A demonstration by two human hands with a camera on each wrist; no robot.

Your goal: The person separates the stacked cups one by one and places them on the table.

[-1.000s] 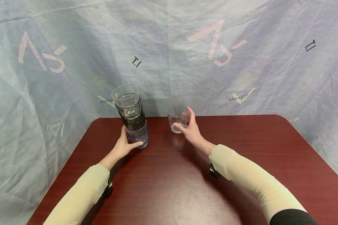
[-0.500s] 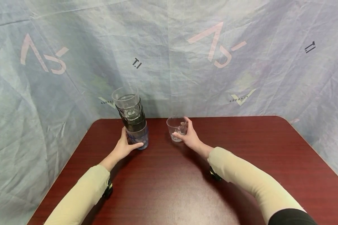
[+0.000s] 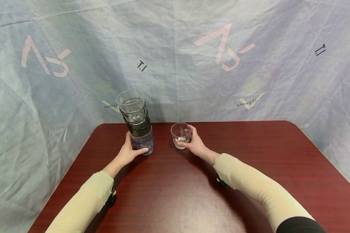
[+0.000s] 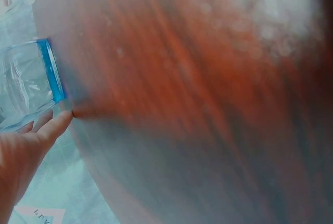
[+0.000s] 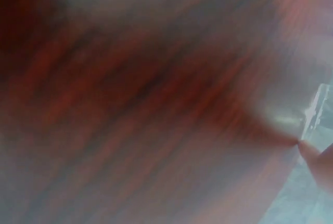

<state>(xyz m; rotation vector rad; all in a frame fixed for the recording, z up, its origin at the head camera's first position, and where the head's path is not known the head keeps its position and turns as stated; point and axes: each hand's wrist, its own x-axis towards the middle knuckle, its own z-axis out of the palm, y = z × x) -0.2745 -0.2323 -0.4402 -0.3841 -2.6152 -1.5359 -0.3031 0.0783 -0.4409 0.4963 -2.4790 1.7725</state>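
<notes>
A stack of several nested tumblers stands on the dark red table near its back edge; the bottom one is bluish, the upper ones dark and clear. My left hand grips the bluish bottom tumbler, thumb across its front. To the right a single clear tumbler stands upright on the table. My right hand holds it from the right side, fingers curled round it. In the right wrist view only a fingertip and a sliver of the glass show.
A wrinkled pale blue cloth backdrop hangs close behind the table's back edge and wraps both sides. The table's rounded corners lie at the back left and back right. Both forearms wear cream sleeves.
My right hand has lowered the clear tumbler from just above the table down onto it, slightly toward me and left. The left hand and the stack have stayed put.
</notes>
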